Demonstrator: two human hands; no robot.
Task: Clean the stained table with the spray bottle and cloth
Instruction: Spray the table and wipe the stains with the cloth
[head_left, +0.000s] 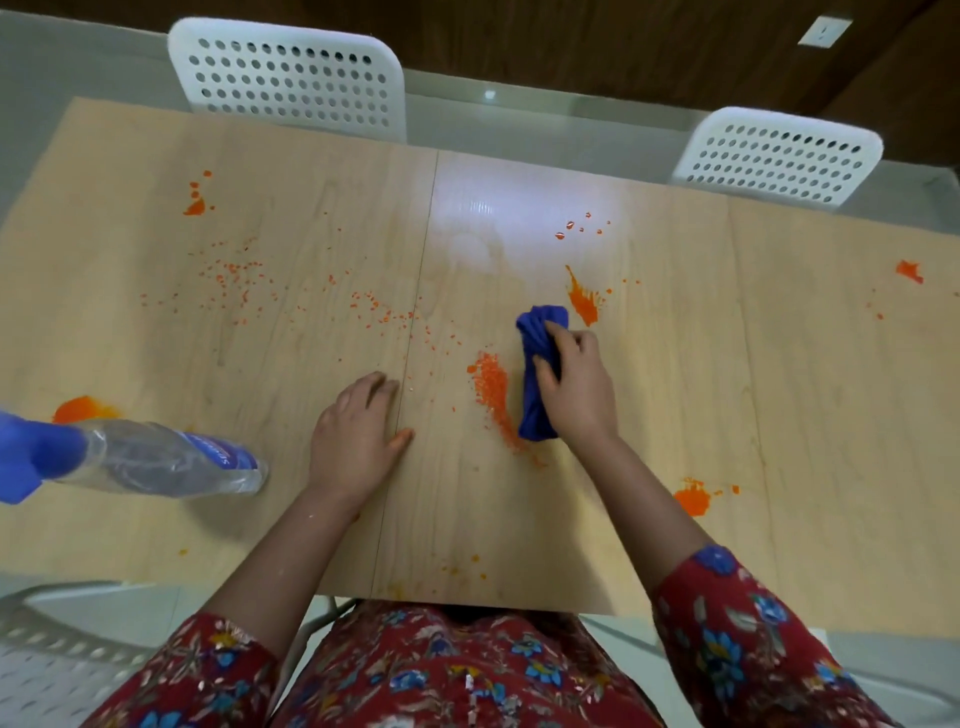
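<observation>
Pale wooden bench (675, 415), orange-stained. Right hand (576, 395) grips bunched blue cloth (537, 364), wiping beside granular smear (491, 395); left hand (358, 431) spread flat. Next: sweep across smear.

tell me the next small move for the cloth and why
Probably a short sweep to the left. The right hand grips the bunched blue cloth on the table, and a heap of orange crumbs lies right along the cloth's left edge, not yet wiped. The left hand rests flat further left.
</observation>
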